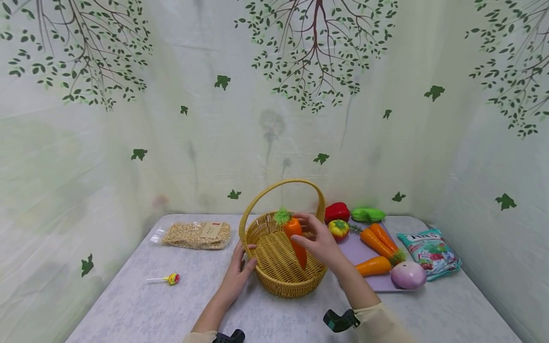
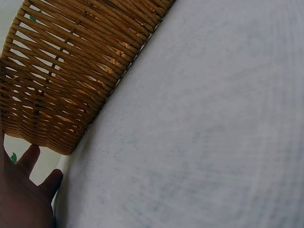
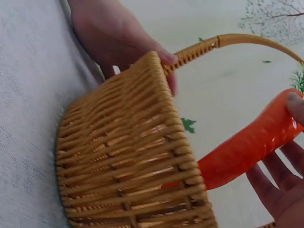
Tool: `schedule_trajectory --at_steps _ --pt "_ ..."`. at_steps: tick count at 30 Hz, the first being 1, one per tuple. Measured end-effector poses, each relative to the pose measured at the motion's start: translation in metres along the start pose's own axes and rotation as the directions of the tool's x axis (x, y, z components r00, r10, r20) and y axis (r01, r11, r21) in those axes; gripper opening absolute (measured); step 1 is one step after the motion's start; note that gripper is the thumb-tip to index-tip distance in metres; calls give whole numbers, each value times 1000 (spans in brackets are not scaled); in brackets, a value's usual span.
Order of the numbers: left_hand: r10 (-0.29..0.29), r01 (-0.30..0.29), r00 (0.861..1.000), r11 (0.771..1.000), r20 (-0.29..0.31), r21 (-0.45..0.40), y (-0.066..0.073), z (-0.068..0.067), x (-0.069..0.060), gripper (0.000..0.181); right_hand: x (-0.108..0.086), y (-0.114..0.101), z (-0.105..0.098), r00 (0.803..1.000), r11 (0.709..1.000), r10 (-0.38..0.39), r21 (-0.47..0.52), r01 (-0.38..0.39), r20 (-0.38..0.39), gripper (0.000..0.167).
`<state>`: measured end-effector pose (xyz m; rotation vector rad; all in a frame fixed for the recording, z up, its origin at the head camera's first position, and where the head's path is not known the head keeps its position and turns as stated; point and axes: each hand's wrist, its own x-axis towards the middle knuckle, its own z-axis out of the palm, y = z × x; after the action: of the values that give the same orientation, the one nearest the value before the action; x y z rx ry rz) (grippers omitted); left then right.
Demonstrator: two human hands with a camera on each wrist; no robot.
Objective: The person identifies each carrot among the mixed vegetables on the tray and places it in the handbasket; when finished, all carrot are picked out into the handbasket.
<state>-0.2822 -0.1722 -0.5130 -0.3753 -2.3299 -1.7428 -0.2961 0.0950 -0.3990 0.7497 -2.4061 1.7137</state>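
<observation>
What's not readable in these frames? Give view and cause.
- Held carrot: tip mostly hidden behind the wall of the basket, right wrist view.
- Right hand: cut off by the right edge, right wrist view.
- Left hand: cut off by the left edge, left wrist view.
- Grain packet: text on its label too small, head view.
- Purple board: partly behind the right forearm, head view.

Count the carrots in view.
4: a held carrot in the right hand, tip inside the basket; on the purple board, a left carrot and right carrot side by side, plus a near carrot. The forearm may hide more.
</observation>
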Motion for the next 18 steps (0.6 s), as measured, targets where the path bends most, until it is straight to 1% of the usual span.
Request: schedule_trajectory --at_steps 5,9,12,15,18 --pt "-22 22 1000 1000 0 3 2 0 2 49 3 5 11 1000 1000 -20 18 20 14 49" --pt "-17 17 1000 1000 -6 7 2 0 2 50 5 10 20 999 999 -25 34 23 48 48" --pt "-13 13 1000 1000 -9 8 2 1 1 54 7 14 27 998 1000 -1 27 0 56 46" --pt "-10 11 1000 1000 -8 7 1 1 -1 59 8 16 33 998 999 48 12 -48 45 43" --pt "-15 15 1000 1000 -6 6 0 0 -2 62 9 15 39 994 995 101 18 -102 41 41"
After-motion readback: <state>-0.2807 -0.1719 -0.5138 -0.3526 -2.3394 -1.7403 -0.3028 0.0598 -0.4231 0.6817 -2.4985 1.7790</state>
